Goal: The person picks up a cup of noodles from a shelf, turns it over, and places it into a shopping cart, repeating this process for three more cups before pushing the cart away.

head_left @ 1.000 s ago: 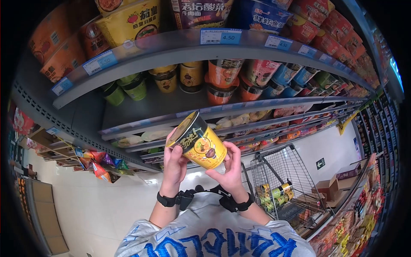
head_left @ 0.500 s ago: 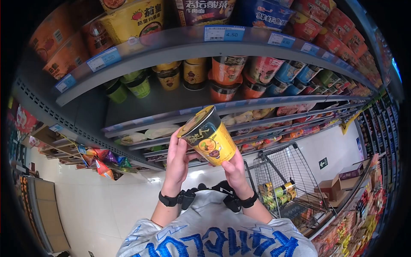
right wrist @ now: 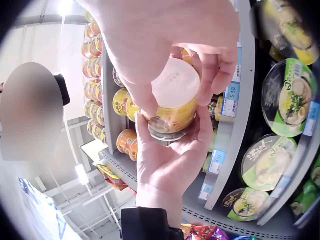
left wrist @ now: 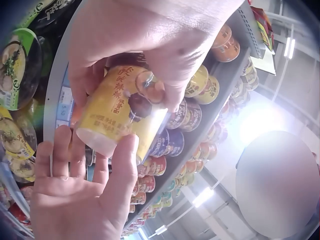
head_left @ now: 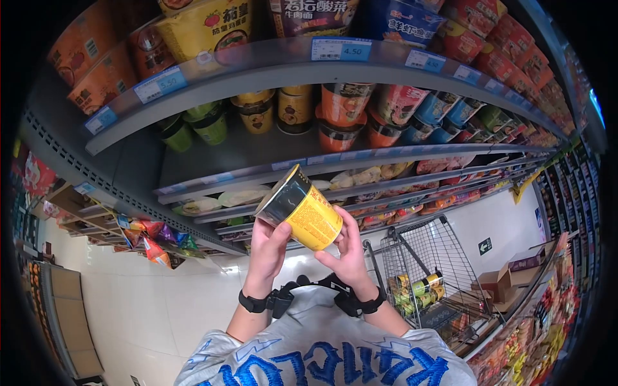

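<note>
A yellow and black instant noodle cup is held tilted between both hands in front of the shelves. Its black lid end points up and left, and a panel of small print faces the head camera. My left hand grips the cup near its lid, thumb across the side. Around the base end are the thumb and fingers of my right hand. The right wrist view shows the cup's white bottom under that hand. Printed artwork of a bowl and a dark figure appears on the cup in the left wrist view.
Noodle cups in yellow, green and orange stand on the shelf ahead, below a ledge with price tags. A shopping cart at the right carries several cups. Cardboard boxes lie beyond it. Bagged snacks hang at left.
The cup has turned about its length, so the pictured front has given way to the printed panel. My right hand has shifted round the base; the left stays near the lid.
</note>
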Tool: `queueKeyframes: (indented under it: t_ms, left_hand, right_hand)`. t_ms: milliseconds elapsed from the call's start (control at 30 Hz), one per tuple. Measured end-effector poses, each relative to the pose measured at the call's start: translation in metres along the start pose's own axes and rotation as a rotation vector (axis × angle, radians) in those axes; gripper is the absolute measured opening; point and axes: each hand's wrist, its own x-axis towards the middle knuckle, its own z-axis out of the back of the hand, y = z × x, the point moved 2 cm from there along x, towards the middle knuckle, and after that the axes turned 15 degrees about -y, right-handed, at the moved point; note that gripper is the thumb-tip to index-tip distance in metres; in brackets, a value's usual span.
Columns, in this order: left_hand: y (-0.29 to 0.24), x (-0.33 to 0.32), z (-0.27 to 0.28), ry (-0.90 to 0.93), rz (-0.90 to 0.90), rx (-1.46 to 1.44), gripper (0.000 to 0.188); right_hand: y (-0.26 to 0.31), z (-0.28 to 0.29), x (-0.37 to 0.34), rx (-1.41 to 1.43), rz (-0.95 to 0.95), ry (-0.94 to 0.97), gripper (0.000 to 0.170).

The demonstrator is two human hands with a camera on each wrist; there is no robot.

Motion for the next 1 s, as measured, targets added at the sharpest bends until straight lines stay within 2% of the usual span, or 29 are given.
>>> queueKeyframes:
  t_ms: [167, 233, 467, 567, 633, 667, 733, 800, 867, 933, 1000]
  left_hand:
    - [0.0, 0.001, -0.001, 0.019, 0.001, 0.007, 0.065]
    - [0.0, 0.0, -0.002, 0.013, 0.005, 0.034, 0.066]
    - [0.002, 0.001, 0.002, 0.06, 0.047, -0.005, 0.069]
    - [0.003, 0.002, 0.004, 0.096, 0.052, 0.061, 0.063]
    - [0.002, 0.005, 0.001, 0.06, -0.04, 0.212, 0.063]
    - [0.002, 0.003, -0.001, 0.059, -0.039, 0.211, 0.063]
    - [0.002, 0.0, -0.004, -0.069, 0.016, 0.16, 0.062]
    - [0.008, 0.001, 0.001, -0.043, 0.05, 0.115, 0.065]
    - [0.012, -0.001, -0.002, 0.013, 0.007, 0.087, 0.068]
    - [0.012, -0.003, -0.001, -0.005, -0.006, 0.093, 0.069]
    - [0.011, -0.002, 0.003, -0.018, 0.056, -0.011, 0.071]
  right_hand:
    - [-0.005, 0.01, 0.001, 0.106, -0.118, 0.017, 0.079]
    - [-0.008, 0.013, 0.0, 0.145, -0.278, 0.094, 0.075]
    - [0.001, 0.009, -0.001, 0.118, -0.267, 0.067, 0.072]
    - [-0.006, 0.013, -0.001, 0.203, -0.199, 0.005, 0.07]
    - [-0.007, 0.016, 0.002, -0.136, 0.001, -0.06, 0.075]
    - [-0.007, 0.015, 0.002, -0.136, 0.0, -0.06, 0.075]
    - [-0.001, 0.013, 0.005, -0.347, 0.25, -0.149, 0.083]
    - [0.002, 0.009, 0.006, -0.373, 0.282, -0.151, 0.086]
    - [0.002, 0.007, 0.003, -0.398, 0.311, -0.151, 0.089]
    - [0.002, 0.005, 0.001, -0.522, 0.42, -0.118, 0.09]
    - [0.0, 0.005, -0.002, -0.459, 0.394, -0.091, 0.092]
